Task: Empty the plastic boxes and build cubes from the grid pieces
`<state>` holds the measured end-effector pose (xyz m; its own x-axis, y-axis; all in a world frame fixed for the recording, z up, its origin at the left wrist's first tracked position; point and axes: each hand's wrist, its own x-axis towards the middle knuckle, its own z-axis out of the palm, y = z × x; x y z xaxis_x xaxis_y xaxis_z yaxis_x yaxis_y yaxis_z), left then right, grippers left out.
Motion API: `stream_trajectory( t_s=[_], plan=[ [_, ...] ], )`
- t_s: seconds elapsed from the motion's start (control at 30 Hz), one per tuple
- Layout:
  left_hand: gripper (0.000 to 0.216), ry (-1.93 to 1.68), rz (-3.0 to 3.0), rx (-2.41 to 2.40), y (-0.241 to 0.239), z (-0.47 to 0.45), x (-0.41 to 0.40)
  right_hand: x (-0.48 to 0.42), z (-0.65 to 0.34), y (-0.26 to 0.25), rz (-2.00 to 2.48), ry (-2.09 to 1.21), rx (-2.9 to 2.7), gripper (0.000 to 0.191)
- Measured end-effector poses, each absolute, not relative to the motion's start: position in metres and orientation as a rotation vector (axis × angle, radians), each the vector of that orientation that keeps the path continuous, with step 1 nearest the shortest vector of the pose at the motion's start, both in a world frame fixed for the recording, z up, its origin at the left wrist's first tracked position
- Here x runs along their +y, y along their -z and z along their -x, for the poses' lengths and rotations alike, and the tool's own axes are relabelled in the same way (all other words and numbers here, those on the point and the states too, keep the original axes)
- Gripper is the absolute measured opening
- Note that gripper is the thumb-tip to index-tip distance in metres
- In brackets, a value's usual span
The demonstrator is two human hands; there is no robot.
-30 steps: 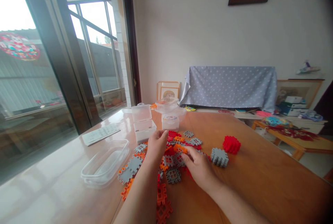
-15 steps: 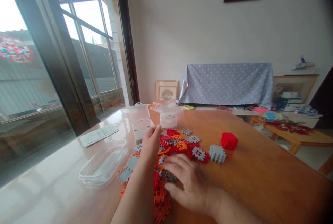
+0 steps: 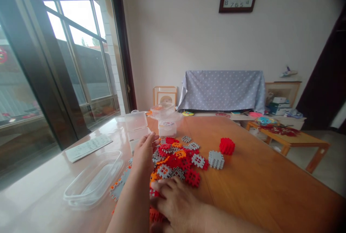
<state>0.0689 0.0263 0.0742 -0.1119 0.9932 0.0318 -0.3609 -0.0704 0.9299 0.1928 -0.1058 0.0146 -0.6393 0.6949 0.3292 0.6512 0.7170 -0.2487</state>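
A heap of flat red, orange and grey interlocking tiles (image 3: 178, 157) lies on the wooden table (image 3: 256, 186). My left hand (image 3: 144, 152) rests on the heap's left edge with its fingers stretched out and close together. Nearer to me, my right hand (image 3: 175, 204) lies palm down over the closest tiles, fingers bent onto them; whether they hold one is hidden. A finished grey tile cube (image 3: 216, 159) and a red tile cube (image 3: 226, 146) stand to the right of the heap.
An open clear tray (image 3: 92, 180) lies at the left, with a printed sheet (image 3: 88, 147) beyond it. Small clear boxes (image 3: 136, 126) and a stack of tubs (image 3: 166, 119) stand behind the heap. A low side table (image 3: 286, 137) is at the right.
My right hand has drawn back toward me, from the middle of the heap to its near edge. The left hand stays on the heap's left side. The view has swung to the right.
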Motion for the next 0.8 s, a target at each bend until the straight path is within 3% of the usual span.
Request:
stream_trajectory(
  t_s=[0.2,0.5,0.8],
  plan=[
    [0.045,-1.455,-0.895,1.002,-0.072,-0.07,0.029,-0.097,-0.195,-0.017,1.085,-0.016,-2.359,0.031],
    [0.053,-1.446,-0.974,1.011,-0.065,-0.07,0.031,-0.074,-0.222,-0.015,1.303,-0.304,-1.812,0.04],
    [0.052,-1.415,-0.965,1.043,-0.06,-0.074,0.033,-0.047,-0.244,-0.004,1.42,-0.262,-1.561,0.043]
  ],
)
